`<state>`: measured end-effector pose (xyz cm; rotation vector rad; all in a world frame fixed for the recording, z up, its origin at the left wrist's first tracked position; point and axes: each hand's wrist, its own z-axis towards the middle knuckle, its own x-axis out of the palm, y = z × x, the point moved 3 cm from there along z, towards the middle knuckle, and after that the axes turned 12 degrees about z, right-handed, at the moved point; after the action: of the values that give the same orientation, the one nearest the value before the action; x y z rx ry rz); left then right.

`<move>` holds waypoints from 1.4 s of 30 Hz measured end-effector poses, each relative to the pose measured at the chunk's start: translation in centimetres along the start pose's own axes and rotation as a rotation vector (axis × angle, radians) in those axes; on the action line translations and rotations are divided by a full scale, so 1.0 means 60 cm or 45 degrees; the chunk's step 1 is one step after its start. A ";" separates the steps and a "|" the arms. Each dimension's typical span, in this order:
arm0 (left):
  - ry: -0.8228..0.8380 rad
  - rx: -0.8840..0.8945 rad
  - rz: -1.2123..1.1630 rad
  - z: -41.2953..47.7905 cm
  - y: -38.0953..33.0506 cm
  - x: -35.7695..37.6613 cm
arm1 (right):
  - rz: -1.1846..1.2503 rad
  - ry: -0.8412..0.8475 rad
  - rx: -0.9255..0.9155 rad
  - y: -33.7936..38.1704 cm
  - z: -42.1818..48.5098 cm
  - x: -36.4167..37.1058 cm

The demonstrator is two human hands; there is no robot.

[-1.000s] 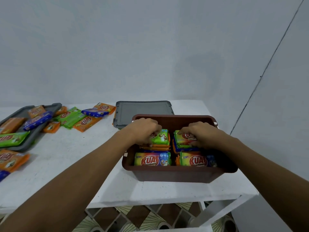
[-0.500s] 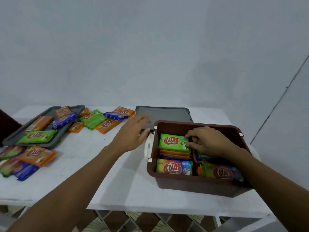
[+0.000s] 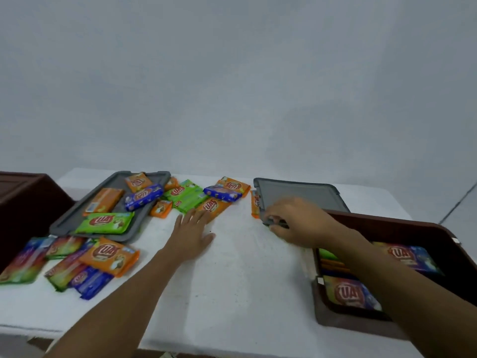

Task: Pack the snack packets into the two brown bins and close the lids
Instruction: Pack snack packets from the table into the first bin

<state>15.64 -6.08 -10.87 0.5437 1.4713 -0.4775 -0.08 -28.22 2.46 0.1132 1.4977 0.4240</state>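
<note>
Spreading across the lower frame, your white bench (image 3: pixel 245 280) carries everything. One brown bin (image 3: pixel 346 324) sits at the lower right, uncovered, with packed packets (image 3: pixel 348 293) stacked inside. The second brown bin (image 3: pixel 23 202) shows at the left edge. A grey lid (image 3: pixel 296 192) lies flat right of centre, just behind the first bin. The second grey lid (image 3: pixel 117 180), at left, has packets lying on it. Loose snack packets (image 3: pixel 109 255) lie scattered around it. Your right hand (image 3: pixel 296 220) curls round the first lid's near corner. Your left hand (image 3: pixel 192 231) is flat, fingers spread, by an orange packet (image 3: pixel 213 206); contact is unclear.
</note>
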 end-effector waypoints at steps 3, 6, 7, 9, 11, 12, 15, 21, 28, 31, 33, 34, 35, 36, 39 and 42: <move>-0.230 0.069 -0.010 -0.022 0.019 0.008 | -0.086 0.052 0.040 0.025 0.077 0.028; -0.377 0.036 -0.255 -0.040 0.041 0.011 | -0.136 0.083 0.150 0.025 0.149 0.067; -0.371 -0.004 -0.340 -0.042 0.048 0.012 | -0.147 0.106 0.196 0.023 0.172 0.084; -0.377 -0.100 -0.470 -0.042 0.054 0.015 | -0.173 0.153 0.312 0.014 0.207 0.114; -0.405 -0.213 -0.557 -0.043 0.060 0.013 | -0.183 0.195 0.427 0.005 0.232 0.144; -0.394 -0.274 -0.614 -0.044 0.065 0.013 | -0.171 0.225 0.468 0.005 0.241 0.159; -0.296 -0.386 -0.799 -0.039 0.077 0.020 | -0.042 0.225 0.515 0.019 0.244 0.209; -0.280 -0.367 -0.791 -0.031 0.083 0.019 | -0.079 -0.331 0.589 0.035 0.193 0.264; -0.292 -0.351 -0.820 -0.032 0.080 0.018 | 0.274 -0.406 0.696 0.031 0.172 0.264; -0.216 -0.396 -0.889 -0.034 0.083 0.012 | 0.466 -0.417 0.729 0.030 0.176 0.235; -0.184 -0.404 -0.952 -0.033 0.086 0.009 | 0.541 -0.438 0.708 0.036 0.174 0.217; -0.170 -0.398 -0.971 -0.033 0.087 0.009 | 0.566 -0.437 0.701 0.040 0.173 0.209; -0.160 -0.385 -0.977 -0.034 0.087 0.009 | 0.567 -0.429 0.695 0.044 0.172 0.201; -0.157 -0.373 -0.976 -0.035 0.085 0.008 | 0.550 -0.410 0.691 0.047 0.170 0.192; -0.161 -0.358 -0.976 -0.035 0.077 -0.002 | 0.510 -0.337 0.682 0.056 0.157 0.159; -0.124 -0.333 -1.076 -0.028 0.069 -0.019 | 0.487 -0.256 0.620 0.065 0.142 0.117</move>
<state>16.75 -1.82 -9.58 -0.3392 1.5966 -0.9301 7.58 -20.68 -2.13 0.8138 1.3536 0.3307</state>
